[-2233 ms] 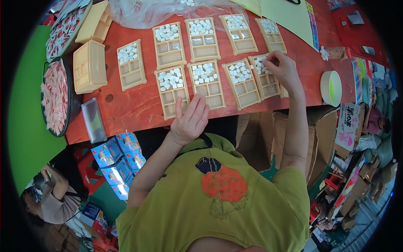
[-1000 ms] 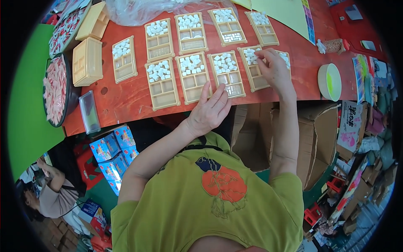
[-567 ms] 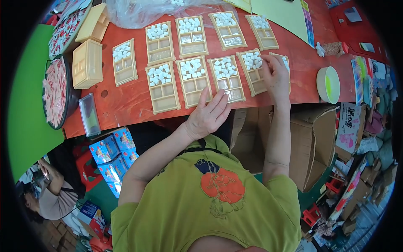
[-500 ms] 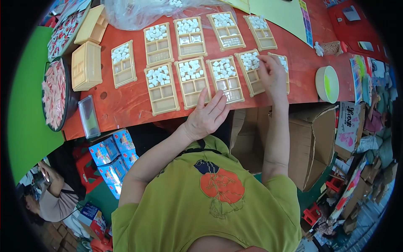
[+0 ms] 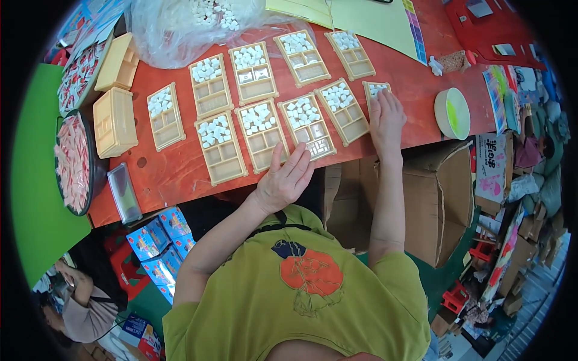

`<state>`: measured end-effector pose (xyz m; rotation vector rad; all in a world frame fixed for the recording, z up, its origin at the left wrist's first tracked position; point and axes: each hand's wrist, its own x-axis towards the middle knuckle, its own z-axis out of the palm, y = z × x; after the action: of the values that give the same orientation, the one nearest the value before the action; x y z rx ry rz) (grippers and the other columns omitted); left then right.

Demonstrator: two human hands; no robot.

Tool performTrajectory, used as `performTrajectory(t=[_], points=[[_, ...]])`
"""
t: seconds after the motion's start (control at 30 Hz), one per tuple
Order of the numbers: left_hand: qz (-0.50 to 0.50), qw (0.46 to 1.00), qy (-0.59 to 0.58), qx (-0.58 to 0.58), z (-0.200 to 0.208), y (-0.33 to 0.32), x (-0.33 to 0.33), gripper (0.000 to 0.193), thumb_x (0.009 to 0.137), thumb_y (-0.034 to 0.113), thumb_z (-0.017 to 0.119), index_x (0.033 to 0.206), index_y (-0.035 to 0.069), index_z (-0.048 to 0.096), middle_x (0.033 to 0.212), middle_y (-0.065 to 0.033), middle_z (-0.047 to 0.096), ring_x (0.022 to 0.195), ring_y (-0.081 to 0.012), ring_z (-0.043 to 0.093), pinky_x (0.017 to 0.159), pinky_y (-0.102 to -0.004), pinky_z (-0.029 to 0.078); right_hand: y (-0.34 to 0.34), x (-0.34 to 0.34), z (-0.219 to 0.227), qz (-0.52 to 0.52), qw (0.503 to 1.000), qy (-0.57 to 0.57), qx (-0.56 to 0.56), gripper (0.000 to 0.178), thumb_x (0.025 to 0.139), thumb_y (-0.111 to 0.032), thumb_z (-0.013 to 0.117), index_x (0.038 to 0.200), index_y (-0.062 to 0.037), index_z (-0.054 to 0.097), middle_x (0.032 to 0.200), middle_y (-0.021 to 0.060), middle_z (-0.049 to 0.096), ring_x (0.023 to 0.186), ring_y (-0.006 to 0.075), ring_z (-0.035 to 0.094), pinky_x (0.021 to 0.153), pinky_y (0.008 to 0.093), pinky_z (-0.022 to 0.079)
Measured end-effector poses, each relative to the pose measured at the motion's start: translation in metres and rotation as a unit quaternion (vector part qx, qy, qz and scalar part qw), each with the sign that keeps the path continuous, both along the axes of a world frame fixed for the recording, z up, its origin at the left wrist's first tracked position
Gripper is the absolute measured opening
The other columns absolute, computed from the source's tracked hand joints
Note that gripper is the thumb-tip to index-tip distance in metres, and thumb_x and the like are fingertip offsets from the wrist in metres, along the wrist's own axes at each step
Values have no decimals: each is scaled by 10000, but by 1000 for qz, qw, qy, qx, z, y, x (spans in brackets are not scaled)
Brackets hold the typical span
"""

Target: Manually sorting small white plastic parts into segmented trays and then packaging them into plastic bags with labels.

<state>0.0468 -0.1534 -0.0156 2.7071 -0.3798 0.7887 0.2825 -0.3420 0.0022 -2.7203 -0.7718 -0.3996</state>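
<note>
Trays and white pieces on a red table [image 5: 415, 90]. Ten beige trays [image 5: 227, 171] lie in two rows between the surface's far edge and its near edge, each with white pieces [image 5: 303, 112] in the far compartment. The left hand [image 5: 283, 183] is flat with fingers extended, grasping nothing visible; its fingertips lie at the near left corner of the third tray [image 5: 324, 123] of the near row, and whether they touch it I cannot tell. The right hand [image 5: 386, 126] covers part of the last tray [image 5: 366, 95] of that row, toward the right edge; its fingers bend inward, and from here I cannot tell whether they pinch anything. Toward the left edge stand a stack of trays [image 5: 117, 132] and a black tub [image 5: 96, 171] of packets [image 5: 73, 162]; a clear box [image 5: 124, 192] lies at the near left corner. A plastic bag [image 5: 150, 45] with more white pieces spreads along the far edge, and a pale bowl [image 5: 441, 113] sits just inside the near edge, toward the right end
</note>
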Motion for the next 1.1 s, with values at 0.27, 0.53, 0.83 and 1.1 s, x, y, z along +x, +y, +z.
performTrajectory(t=[0.27,0.53,0.83,1.1], points=[[-9,1000,-11,-22,3,2,-3,267,839,110,629,1081,13,682,1227,-164,639,1279,-331,575,1149,-640,264,16,-4,-2,26,998,-2,58,461,1070,-336,393,1366,-23,555,1474,192,490,1413,330,390,1148,488,257],[-18,1000,-10,-8,13,4,-20,285,850,154,592,1098,27,653,1280,-179,624,1311,-329,542,1136,-664,274,96,83,6,119,991,-8,65,504,1033,-358,464,1409,-24,491,1512,203,434,1406,388,388,1124,550,298],[137,991,-6,12,20,40,-63,256,861,126,634,1098,36,678,1256,-165,640,1276,-322,579,1126,-689,243,113,112,-13,121,989,-66,-52,521,1012,-402,503,1337,5,497,1420,204,507,1319,363,479,1037,558,383],[285,957,-56,-17,17,96,-89,318,810,35,714,1120,54,648,1261,-137,624,1183,-315,625,1170,-644,193,161,80,8,272,957,-18,98,380,946,-253,645,1286,-89,608,1148,119,661,1114,326,586,957,514,420]])
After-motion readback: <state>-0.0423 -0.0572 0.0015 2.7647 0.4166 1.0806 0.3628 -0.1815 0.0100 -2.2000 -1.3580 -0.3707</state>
